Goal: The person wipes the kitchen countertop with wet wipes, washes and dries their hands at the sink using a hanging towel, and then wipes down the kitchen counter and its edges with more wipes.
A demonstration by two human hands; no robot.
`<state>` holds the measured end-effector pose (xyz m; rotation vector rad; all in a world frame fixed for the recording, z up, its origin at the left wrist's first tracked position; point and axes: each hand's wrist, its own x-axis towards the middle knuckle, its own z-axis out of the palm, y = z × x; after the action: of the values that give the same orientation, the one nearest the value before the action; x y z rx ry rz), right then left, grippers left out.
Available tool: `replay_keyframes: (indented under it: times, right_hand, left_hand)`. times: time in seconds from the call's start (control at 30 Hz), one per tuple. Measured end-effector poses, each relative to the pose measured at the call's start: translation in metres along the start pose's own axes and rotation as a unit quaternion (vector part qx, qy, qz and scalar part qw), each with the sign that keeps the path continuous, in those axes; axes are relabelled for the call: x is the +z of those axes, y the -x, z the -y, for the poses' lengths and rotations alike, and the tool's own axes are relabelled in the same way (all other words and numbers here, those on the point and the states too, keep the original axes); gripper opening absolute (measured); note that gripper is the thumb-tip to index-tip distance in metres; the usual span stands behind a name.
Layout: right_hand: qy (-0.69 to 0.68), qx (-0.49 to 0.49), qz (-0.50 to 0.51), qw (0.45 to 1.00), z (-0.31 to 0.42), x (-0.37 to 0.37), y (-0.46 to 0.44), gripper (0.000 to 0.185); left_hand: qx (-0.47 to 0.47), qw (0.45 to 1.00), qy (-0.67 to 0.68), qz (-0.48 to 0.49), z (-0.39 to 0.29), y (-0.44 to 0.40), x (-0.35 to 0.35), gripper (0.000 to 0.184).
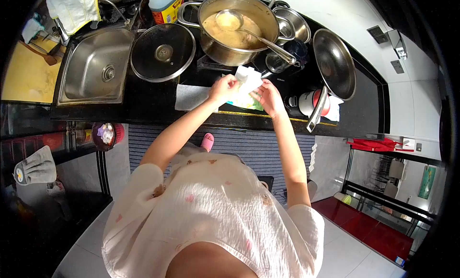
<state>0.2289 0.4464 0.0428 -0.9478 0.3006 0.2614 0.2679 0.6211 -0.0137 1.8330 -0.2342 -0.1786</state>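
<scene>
My left hand (224,89) pinches the left side of a white tissue-like sheet (248,78) above the counter's front edge. On its other side, my right hand (269,97) grips the sheet with bent fingers. Under both hands lies a soft pack (249,103) with green and blue print, partly hidden. A flat grey-white cloth (191,97) is spread left of my left hand. Just beyond the hands stands a large steel pot (238,55) of cloudy broth. A ladle (273,47) rests in it, handle over the near right rim.
Left of the pot lie a black-rimmed lid (163,53) and the steel sink (91,67). A frying pan (334,62) leans at the right, its handle crossing the counter edge. Behind the lid stands a yellow-labelled jug (166,12). A glass vessel (278,63) sits near the ladle handle.
</scene>
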Motion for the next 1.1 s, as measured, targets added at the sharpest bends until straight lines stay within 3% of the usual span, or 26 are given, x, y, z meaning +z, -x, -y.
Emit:
replay_keyframes:
  times: [0.03, 0.13, 0.23, 0.33, 0.57, 0.83, 1.1]
  right_hand:
    - [-0.012, -0.001, -0.002, 1.000, 0.000, 0.003, 0.004, 0.014]
    - [-0.043, -0.010, -0.008, 0.999, -0.003, 0.013, 0.014, 0.014]
    - [-0.074, -0.024, 0.008, 0.997, -0.007, 0.021, 0.022, 0.014]
    - [-0.091, -0.034, 0.005, 0.995, -0.008, 0.035, 0.030, 0.013]
    - [-0.029, -0.070, -0.021, 0.997, -0.021, 0.050, 0.039, 0.011]
    - [0.232, -0.161, -0.100, 0.954, -0.036, 0.057, 0.049, 0.007]
    - [0.161, -0.175, -0.174, 0.956, -0.039, 0.053, 0.057, 0.005]
  left_hand:
    - [0.020, 0.998, 0.051, -0.006, -0.008, 0.000, 0.000, 0.018]
    - [-0.036, 0.952, 0.296, 0.068, -0.049, 0.014, -0.009, 0.017]
    - [-0.031, 0.953, 0.288, 0.085, -0.057, 0.023, -0.014, 0.019]
    - [-0.150, 0.907, 0.376, 0.113, -0.063, 0.029, -0.025, 0.022]
    - [-0.120, 0.928, 0.333, 0.116, -0.081, 0.048, -0.044, 0.019]
    - [-0.088, 0.928, 0.334, 0.140, -0.082, 0.060, -0.046, 0.016]
    - [-0.064, 0.924, 0.369, 0.077, -0.077, 0.068, -0.046, 0.016]
